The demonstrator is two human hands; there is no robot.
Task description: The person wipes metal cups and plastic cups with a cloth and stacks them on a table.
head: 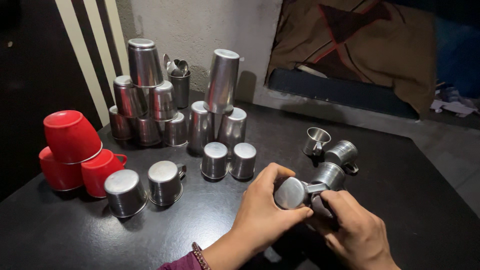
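Both hands, left and right, close their fingers around one steel mug above the table; three more mugs sit just behind.

Both forearms reach in from the lower edge, the left hand curled with fingers and thumb closed, the right hand beside it, knuckles up, fingers bent.

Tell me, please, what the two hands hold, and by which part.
The left hand grips a small steel mug around its body; its fingers wrap the side. The right hand touches the mug's handle side; its exact hold cannot be told.
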